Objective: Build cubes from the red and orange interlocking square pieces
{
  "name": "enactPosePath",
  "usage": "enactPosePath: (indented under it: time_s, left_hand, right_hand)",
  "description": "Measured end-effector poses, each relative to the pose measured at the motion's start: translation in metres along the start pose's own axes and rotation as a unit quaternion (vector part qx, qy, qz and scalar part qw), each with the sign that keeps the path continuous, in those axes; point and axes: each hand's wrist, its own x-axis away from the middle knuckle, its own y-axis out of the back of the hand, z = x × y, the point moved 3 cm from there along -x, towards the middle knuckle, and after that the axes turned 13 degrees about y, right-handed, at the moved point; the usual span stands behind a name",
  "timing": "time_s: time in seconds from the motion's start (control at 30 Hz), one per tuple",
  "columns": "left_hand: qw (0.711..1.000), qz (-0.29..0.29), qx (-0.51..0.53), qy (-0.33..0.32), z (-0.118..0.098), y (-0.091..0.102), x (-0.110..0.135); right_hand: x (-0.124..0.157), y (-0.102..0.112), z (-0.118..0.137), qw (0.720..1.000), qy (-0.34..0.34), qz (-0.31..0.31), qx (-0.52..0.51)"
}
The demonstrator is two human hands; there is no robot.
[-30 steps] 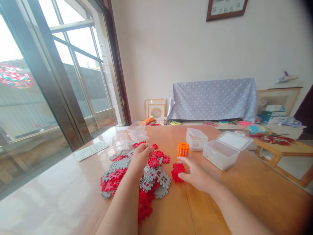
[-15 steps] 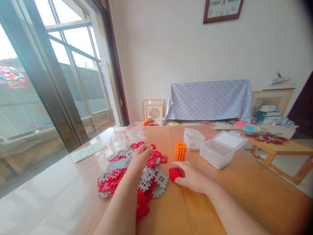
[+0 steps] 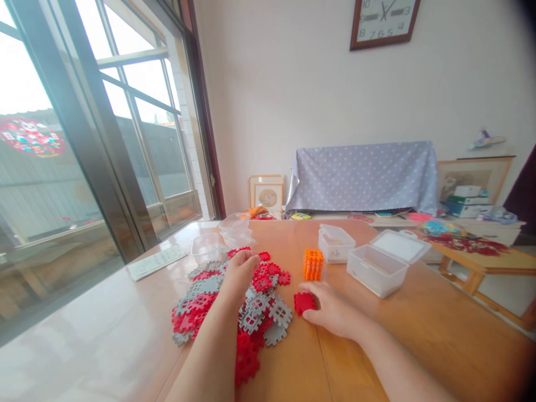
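Note:
A heap of red and grey notched building tiles (image 3: 201, 301) lies on the table, some with window-like cut-outs. My left hand (image 3: 242, 269) is over the far part of the heap, its fingers curled together. What they hold, if anything, is hidden. To the right of the heap, my right hand (image 3: 324, 304) has thumb and fingers around the edges of a red building tile (image 3: 304, 304) at the tabletop. Just beyond that hand stands a neat stack of orange building tiles (image 3: 313, 264).
Two clear plastic boxes, a smaller box (image 3: 336, 245) and an open-lidded box (image 3: 377, 271), stand at the back right. Clear containers (image 3: 207, 247) sit behind the heap. A printed sheet (image 3: 157, 261) lies at the left. A low wooden table (image 3: 481, 265) is off to the right.
The whole view has shifted slightly, moving the scene down and right. Both hands keep nearly the same places, the left at the heap, the right at the red tile.

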Motion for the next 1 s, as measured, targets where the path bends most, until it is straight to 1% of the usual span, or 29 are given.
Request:
enactPosePath:
  time_s: [0.07,0.17,0.27,0.33,0.4,0.47,0.53,0.57,0.63,0.7,0.77,0.87,1.0]
  left_hand:
    - [0.999,-0.018,-0.036,-0.006,0.002,0.003,-0.002]
    - [0.992,-0.039,-0.119,-0.012,0.005,0.004,-0.006]
    - [0.975,-0.035,-0.215,-0.036,0.01,0.001,-0.008]
    - [0.955,-0.029,-0.291,-0.058,0.012,-0.003,-0.008]
    - [0.924,-0.027,-0.37,-0.087,0.011,-0.008,-0.004]
    - [0.891,-0.022,-0.435,-0.132,0.009,-0.015,0.003]
    - [0.859,-0.004,-0.479,-0.182,0.008,-0.023,0.011]
    - [0.846,0.01,-0.496,-0.197,0.008,-0.027,0.014]
    - [0.826,0.041,-0.525,-0.202,0.011,-0.035,0.017]
    - [0.814,0.069,-0.546,-0.185,0.016,-0.039,0.017]
    - [0.808,0.08,-0.559,-0.168,0.021,-0.042,0.015]
    - [0.803,0.051,-0.573,-0.158,0.025,-0.041,0.011]
    - [0.791,-0.009,-0.585,-0.178,0.025,-0.039,0.007]
  right_hand:
    - [-0.002,-0.003,-0.001,1.0,-0.003,-0.006,0.02]
    - [-0.004,-0.005,0.0,0.999,-0.001,-0.013,0.049]
    - [-0.004,-0.005,0.002,0.998,0.002,-0.007,0.068]
    - [-0.003,-0.005,0.003,0.997,0.002,0.003,0.072]
    - [-0.003,-0.005,0.004,0.998,0.001,0.011,0.069]
    - [-0.002,-0.005,0.005,0.998,0.004,0.011,0.06]
    - [-0.003,-0.005,0.006,0.999,0.005,0.003,0.048]
    - [-0.003,-0.005,0.006,0.999,0.004,-0.003,0.044]
    - [-0.003,-0.005,0.006,0.999,0.002,-0.013,0.039]
    - [-0.004,-0.005,0.006,0.999,0.005,-0.019,0.04]
    - [-0.004,-0.006,0.007,0.999,0.011,-0.021,0.042]
    - [-0.004,-0.006,0.006,0.999,0.012,-0.025,0.044]
    - [-0.004,-0.006,0.003,0.999,0.006,-0.035,0.039]
